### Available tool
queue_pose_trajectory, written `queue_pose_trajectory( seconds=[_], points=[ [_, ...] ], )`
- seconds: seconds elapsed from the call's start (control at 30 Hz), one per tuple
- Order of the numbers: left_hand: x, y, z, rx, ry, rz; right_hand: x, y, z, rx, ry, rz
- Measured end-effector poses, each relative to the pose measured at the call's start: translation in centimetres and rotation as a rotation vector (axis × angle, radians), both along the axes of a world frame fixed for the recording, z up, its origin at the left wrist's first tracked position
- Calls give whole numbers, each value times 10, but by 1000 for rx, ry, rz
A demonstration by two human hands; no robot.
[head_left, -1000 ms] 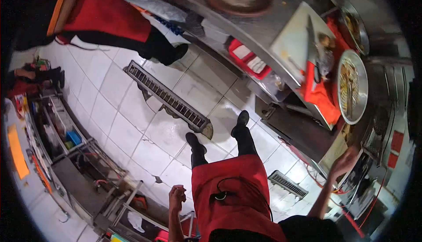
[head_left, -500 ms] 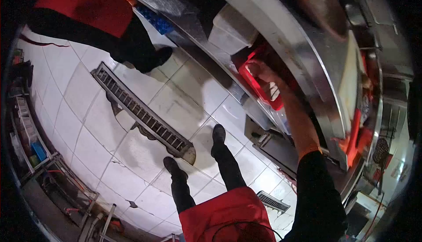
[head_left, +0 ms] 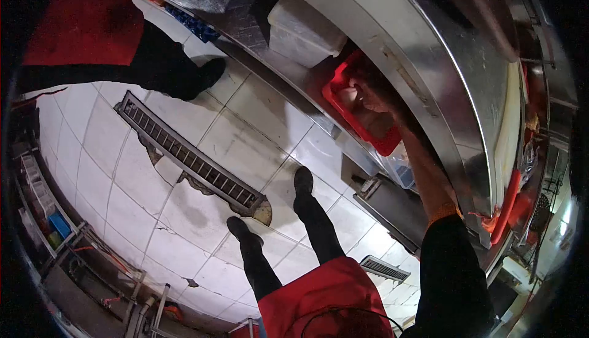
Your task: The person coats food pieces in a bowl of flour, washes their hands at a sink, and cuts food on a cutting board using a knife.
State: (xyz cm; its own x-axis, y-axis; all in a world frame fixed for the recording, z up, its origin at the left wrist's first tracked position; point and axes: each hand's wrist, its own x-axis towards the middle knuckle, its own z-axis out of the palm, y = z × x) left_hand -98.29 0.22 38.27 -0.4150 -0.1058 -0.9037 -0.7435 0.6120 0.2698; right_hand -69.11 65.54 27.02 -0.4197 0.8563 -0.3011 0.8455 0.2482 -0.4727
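Note:
My right arm reaches under the steel counter (head_left: 423,43), its black sleeve ending in an orange band at the wrist. Inside an open red plastic bin (head_left: 381,146) is my right hand (head_left: 375,100), partly in shadow. The fingers look bent against a pale lump (head_left: 348,96) at the bin's far end; what that is I cannot make out. More pale, wet-looking contents lie at the near end of the bin. No part of my left hand shows.
A whitish lidded tub (head_left: 304,28) stands beyond the bin, and a clear container (head_left: 397,169) sits nearer me. A long red object (head_left: 508,206) lies at the counter's right end. Another person's leg (head_left: 165,62) is at upper left. A floor drain grate (head_left: 190,157) crosses the tiles.
My right hand has shifted inside the bin, with its fingers now at the pale lump at the far end. A white piece earlier seen by the wrist no longer shows there. The view has turned slightly.

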Motion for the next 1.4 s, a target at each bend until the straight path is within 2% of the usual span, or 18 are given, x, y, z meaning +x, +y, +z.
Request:
queue_pose_trajectory(
  seconds=[0.3, 0.47, 0.5, 0.53, 0.57, 0.6, 0.67, 0.7, 0.87, 0.9, 1.03, 1.07, 1.1, 1.17, 1.27, 1.33, 1.37, 1.4],
  points=[
    [-23, 2, -3, 96, 3, -99, 2, -24, 26, 37, -202, 36],
    [-45, 24, -2, 236, -13, -223, 1, -71, 64, 18, -266, -97],
    [-51, 35, -1, 278, -22, -261, -2, -90, 74, 63, -259, -153],
    [-57, 46, 1, 323, -31, -304, 7, -112, 58, 306, -238, -174],
    [-65, 57, 5, 369, -40, -350, 0, -129, 77, 682, 75, -85],
    [-71, 71, 10, 418, -48, -399, -4, -163, 99, 732, -57, -59],
    [-81, 100, 26, 501, -70, -498, -14, -231, 152, 536, -22, -162],
    [-84, 114, 37, 535, -85, -547, -17, -261, 176, 721, 70, -219],
    [-69, 189, 98, 631, -129, -754, 53, -388, 313, 487, 281, -693],
    [-61, 202, 109, 642, -136, -781, 71, -399, 352, 657, 124, -783],
    [-16, 254, 139, 641, -143, -874, 186, -393, 438, 832, -167, -1145],
    [-2, 268, 141, 633, -152, -889, 222, -381, 441, 791, -144, -1246],
    [15, 278, 146, 620, -139, -898, 257, -366, 442, 868, -271, -1168],
    [43, 300, 152, 589, -119, -907, 327, -324, 417, 898, -254, -1180],
    [73, 324, 161, 530, -80, -899, 409, -252, 354, 719, -343, -1239],
    [80, 328, 168, 487, -47, -880, 459, -199, 314, 472, -584, -1233],
    [80, 328, 172, 465, -26, -863, 506, -168, 237, 177, -865, -1218],
    [77, 324, 177, 449, -7, -845, 509, -159, 256, 242, -661, -1230]
  ],
)
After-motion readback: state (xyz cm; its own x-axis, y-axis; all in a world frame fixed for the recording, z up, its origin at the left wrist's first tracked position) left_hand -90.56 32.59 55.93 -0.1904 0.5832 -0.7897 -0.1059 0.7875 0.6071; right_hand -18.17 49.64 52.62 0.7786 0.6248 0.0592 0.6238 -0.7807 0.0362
